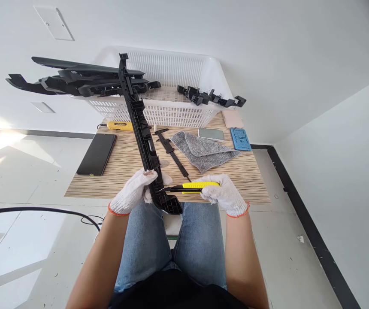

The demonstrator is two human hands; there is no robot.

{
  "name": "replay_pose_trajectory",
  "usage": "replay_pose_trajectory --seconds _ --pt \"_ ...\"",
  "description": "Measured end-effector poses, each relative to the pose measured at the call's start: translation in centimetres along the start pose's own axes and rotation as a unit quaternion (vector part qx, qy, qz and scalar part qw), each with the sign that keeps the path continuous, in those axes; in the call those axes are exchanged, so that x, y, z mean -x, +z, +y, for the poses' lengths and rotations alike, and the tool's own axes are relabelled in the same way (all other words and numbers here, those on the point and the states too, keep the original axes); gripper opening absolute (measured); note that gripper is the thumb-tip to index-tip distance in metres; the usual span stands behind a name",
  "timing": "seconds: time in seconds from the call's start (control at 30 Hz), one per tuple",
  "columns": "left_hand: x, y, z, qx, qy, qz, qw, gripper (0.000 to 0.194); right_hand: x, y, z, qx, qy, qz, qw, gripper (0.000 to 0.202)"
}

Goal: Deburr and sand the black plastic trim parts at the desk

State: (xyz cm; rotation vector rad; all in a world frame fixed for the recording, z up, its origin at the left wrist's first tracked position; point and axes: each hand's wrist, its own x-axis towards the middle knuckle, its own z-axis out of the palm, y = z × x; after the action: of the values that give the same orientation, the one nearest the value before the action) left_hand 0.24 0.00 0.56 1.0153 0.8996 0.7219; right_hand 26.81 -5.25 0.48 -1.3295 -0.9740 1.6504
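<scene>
My left hand (pixel 136 189), in a white knit glove with an orange cuff, is closed round the lower part of a long black plastic trim piece (pixel 141 128). The piece stands tilted over the table's near edge, its ribbed side towards me. In my gloved right hand (pixel 221 193) is a yellow and black utility knife (pixel 192 187), pointing left. Its tip meets the trim piece near the lower end; whether it cuts into the plastic I cannot tell. Behind the knife lie a black caliper (pixel 173 154) and a grey cloth (pixel 204 150).
A white plastic basket (pixel 171 113) at the back holds several black trim parts (pixel 84 79), some sticking out over its left and right edges. On the wood-patterned table (pixel 126 159) are a black phone (pixel 97 154), a yellow tool (pixel 120 125), a grey flat box (pixel 210 134) and a blue block (pixel 240 139).
</scene>
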Motion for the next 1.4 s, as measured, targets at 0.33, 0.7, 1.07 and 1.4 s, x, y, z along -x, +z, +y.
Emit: replay_pose_trajectory --seconds 0.33,0.7,1.07,1.4 --pt "0.0 0.4 0.3 0.034 -0.016 0.001 0.999 0.077 -0.1 -0.1 0.1 0.012 -0.006 -0.005 1.0 0.038" --pt "-0.3 1.2 0.8 0.035 -0.01 0.007 0.999 0.099 0.3 1.4 0.1 0.095 -0.026 0.032 0.995 0.047" --pt "-0.5 0.9 0.8 0.026 -0.042 0.022 0.999 0.09 0.1 1.3 0.4 0.078 -0.043 0.059 0.994 0.049" --pt "-0.8 0.7 0.8 0.018 -0.049 -0.019 0.998 0.085 0.1 1.6 0.1 0.052 -0.03 0.062 0.996 0.046"
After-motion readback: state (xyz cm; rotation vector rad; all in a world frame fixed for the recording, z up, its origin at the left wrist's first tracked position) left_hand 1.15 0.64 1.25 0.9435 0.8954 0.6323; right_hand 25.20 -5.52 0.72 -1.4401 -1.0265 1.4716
